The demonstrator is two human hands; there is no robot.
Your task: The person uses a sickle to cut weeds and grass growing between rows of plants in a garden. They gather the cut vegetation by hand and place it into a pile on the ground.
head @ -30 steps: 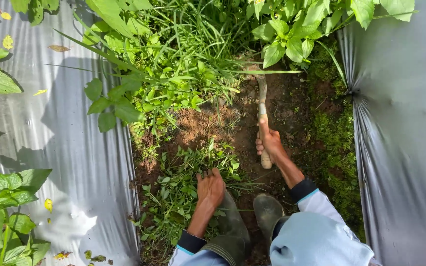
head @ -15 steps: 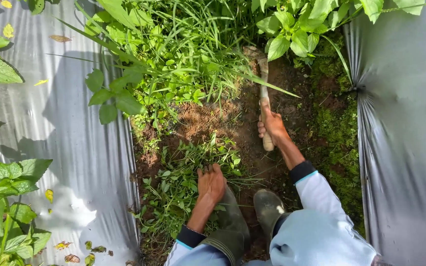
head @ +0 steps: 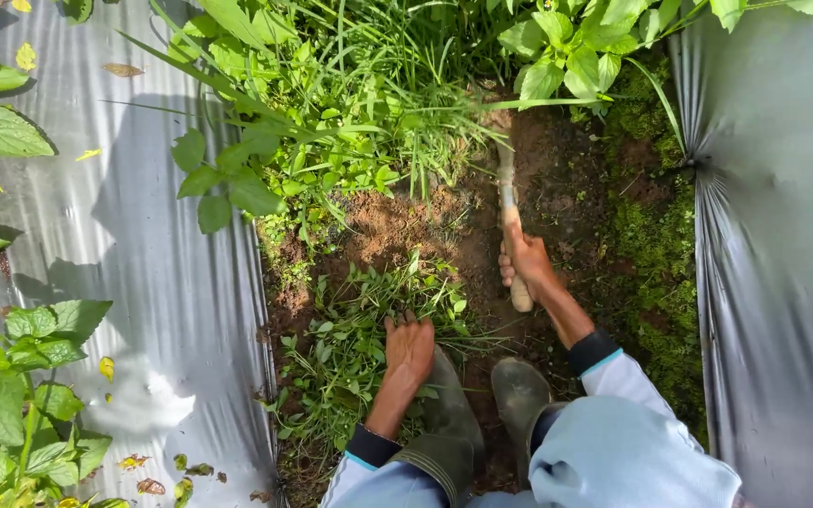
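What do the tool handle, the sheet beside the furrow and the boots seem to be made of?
Tool handle: pale, matt, probably wood. Sheet: thin silvery plastic film, with glossy creases. Boots: dull dark green, likely rubber, smooth and mud-smeared. The right hand holds the handle.

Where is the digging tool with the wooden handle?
The wooden-handled tool is in the right hand, right of centre in the head view, its blade in the weeds above the bare soil.

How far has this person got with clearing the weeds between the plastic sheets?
Done: bare soil near the boots, with a pile of cut weeds under the left hand. In hand: the right hand grips a wooden-handled blade at the edge of the growth. Left: the standing grass and weeds ahead.
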